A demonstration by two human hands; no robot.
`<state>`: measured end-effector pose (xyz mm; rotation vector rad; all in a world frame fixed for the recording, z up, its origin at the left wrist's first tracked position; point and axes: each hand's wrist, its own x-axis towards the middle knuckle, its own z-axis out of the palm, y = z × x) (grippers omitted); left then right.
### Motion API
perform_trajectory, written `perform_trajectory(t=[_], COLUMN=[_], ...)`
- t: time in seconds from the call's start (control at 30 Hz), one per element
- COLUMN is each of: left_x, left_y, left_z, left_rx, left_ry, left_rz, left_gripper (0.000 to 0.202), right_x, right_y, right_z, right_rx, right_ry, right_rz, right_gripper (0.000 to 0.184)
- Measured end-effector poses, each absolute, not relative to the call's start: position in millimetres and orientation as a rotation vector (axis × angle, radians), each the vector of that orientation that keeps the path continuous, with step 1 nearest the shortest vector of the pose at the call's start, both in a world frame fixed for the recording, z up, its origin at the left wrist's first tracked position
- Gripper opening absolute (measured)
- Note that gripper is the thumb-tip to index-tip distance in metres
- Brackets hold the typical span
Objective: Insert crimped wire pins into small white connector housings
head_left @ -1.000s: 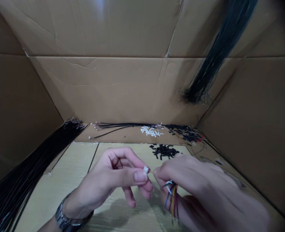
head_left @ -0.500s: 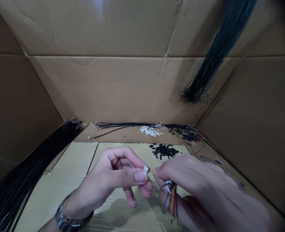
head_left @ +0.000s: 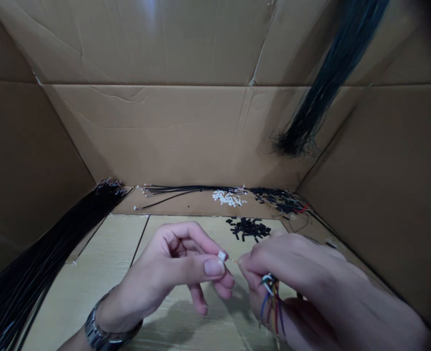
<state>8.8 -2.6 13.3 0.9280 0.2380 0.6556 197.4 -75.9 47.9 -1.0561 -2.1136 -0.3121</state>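
Note:
Between thumb and forefinger, my left hand pinches a small white connector housing. A thin orange wire runs from the housing's right side to the fingertips of my right hand, which are closed on it. Several more coloured wires, among them white, green, blue, red and yellow, hang in a bunch out of the right hand. Both hands are held above the pale tabletop. The far end of the orange wire is hidden by my fingers.
Short black tube pieces lie beyond my hands. White connector housings and black cables are behind them, with more black pieces right. A thick black cable bundle lies left. Dark wires hang upper right. Cardboard walls surround everything.
My right hand has moved a little to the right, away from the white connector housing, and more of the orange wire shows between the hands. The left hand has hardly moved.

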Motion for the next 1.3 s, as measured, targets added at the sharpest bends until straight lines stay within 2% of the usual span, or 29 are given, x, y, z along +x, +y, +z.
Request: perform_trajectory(t=[0.4,0.5,0.63,0.77,1.13,1.3], left_x=[11,11,11,11,12,11], left_y=[-3,-3,-4,-3,-3,-3], left_z=[14,14,13,13,10,10], left_rx=[0.900,0.899,0.876,0.844,0.873,0.877], left_ry=[0.197,0.186,0.146,0.127,0.143,0.151], left_rz=[0.652,0.646,0.627,0.609,0.606,0.601], left_gripper=[0.003,0.002,0.002,0.003,0.003,0.003], right_x=[182,179,183,192,189,175], right_y=[-81,-81,-80,-79,-77,-83], right_z=[38,37,40,47,44,35], right_rx=[-1.128,-1.103,-1.161,-1.048,-1.054,-1.176], right_ry=[-1.875,-1.944,-1.878,-2.099,-2.088,-1.828], right_rz=[-0.201,-0.195,-0.220,-0.249,-0.194,-0.189], right_gripper=[0.010,0.006,0.014,0.001,0.001,0.021])
